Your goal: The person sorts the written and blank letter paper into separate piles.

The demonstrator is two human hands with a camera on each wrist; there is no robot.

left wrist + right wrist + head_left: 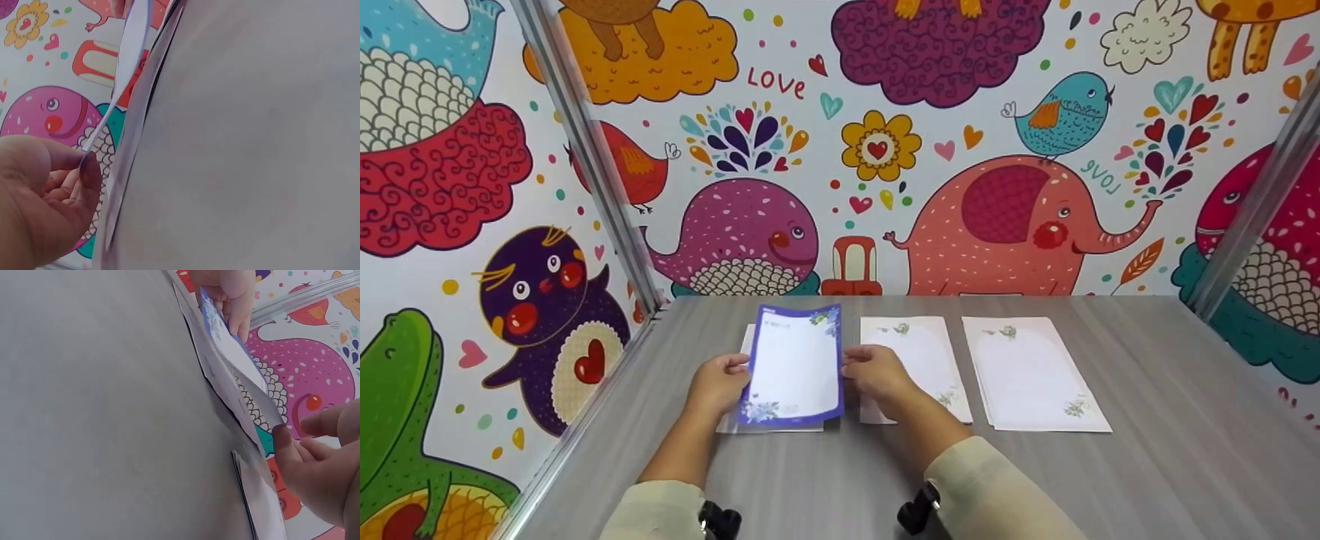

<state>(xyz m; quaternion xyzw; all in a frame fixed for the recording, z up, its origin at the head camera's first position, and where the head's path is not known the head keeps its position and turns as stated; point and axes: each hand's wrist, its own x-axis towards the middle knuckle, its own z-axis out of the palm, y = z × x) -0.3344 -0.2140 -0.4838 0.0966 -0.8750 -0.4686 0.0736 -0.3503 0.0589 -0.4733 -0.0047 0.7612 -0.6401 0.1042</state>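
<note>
A stationery sheet with a purple border and blue flowers at two corners (795, 360) is raised above the table, its lower edge toward me. My left hand (720, 384) pinches its left edge between thumb and fingers; the left wrist view shows this left hand (50, 197) with the edge in its fingertips. At the opposite edge is my right hand (881, 375). In the right wrist view, the right hand's (320, 467) thumb tip meets the sheet's edge (273, 413) while the index finger stands apart from the thumb. Beneath the raised sheet lies a paler stack of paper (731, 426), mostly covered.
Two piles of white sheets with green floral corners lie to the right: a middle pile (911, 349), partly behind my right hand, and a right pile (1035, 375). The grey table (810, 487) meets cartoon-printed walls (877, 210) at the back and sides.
</note>
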